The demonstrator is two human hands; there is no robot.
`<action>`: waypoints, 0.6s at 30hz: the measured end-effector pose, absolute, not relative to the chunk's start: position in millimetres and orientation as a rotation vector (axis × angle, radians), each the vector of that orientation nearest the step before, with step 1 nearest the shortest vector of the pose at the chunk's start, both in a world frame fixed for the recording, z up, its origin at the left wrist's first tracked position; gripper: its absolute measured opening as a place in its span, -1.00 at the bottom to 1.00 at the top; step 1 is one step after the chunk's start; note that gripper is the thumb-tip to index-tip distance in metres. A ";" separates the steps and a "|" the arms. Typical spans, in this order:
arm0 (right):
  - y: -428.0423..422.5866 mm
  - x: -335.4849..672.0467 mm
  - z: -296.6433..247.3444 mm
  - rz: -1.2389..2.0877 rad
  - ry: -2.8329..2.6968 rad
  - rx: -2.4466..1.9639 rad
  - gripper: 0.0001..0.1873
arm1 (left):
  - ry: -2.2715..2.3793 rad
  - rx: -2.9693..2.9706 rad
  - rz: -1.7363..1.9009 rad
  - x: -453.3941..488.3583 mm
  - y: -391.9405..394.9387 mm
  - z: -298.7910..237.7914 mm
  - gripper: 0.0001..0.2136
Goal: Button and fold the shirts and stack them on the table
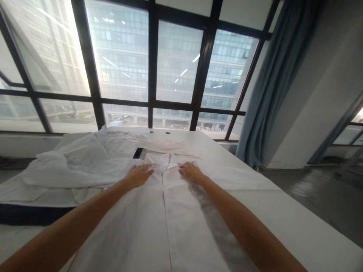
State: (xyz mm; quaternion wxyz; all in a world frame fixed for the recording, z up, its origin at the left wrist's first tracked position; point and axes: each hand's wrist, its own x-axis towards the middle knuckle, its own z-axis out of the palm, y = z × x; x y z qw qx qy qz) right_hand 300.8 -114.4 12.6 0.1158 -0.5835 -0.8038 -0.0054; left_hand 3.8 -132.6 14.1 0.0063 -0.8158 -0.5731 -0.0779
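A white button-up shirt (pixel 167 211) lies flat and face up on the white table (pixel 297 223), its collar pointing away from me. My left hand (pixel 139 175) rests palm down on the shirt's left shoulder beside the collar, fingers stretched out. On the other side of the button placket, my right hand (pixel 190 172) lies flat on the right shoulder with its fingers extended. Neither hand holds anything.
A heap of other white garments (pixel 82 158) lies on the table to the left, with a folded white piece (pixel 170 145) beyond the collar. A dark strip (pixel 25 215) shows at the left edge. Large windows (pixel 176 64) and a blue-grey curtain (pixel 272 87) stand behind.
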 end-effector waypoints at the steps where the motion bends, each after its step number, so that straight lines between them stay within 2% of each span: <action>1: -119.6 301.0 6.7 -0.036 -2.345 -1.690 -0.60 | -1.788 -2.547 -0.250 4.2 -138.6 7.5 -0.51; 5: -148.5 302.1 -7.2 -0.081 -2.358 -1.708 -0.56 | -1.808 -2.513 -0.235 4.4 -170.0 -9.2 -0.48; 9: -174.8 302.7 0.8 -0.121 -2.450 -1.723 -0.51 | -1.824 -2.582 -0.124 2.3 -191.3 -5.3 -0.44; 12: -176.3 301.8 15.0 -0.139 -2.526 -1.742 -0.56 | -1.816 -2.632 -0.119 1.3 -183.6 7.2 -0.51; 15: -159.2 299.7 27.7 -0.162 -2.447 -1.774 -0.63 | -1.725 -2.573 -0.268 2.0 -161.0 21.6 -0.57; 18: -131.6 297.1 35.6 -0.187 -2.378 -1.685 -0.57 | -1.634 -2.435 -0.328 2.4 -138.5 32.9 -0.56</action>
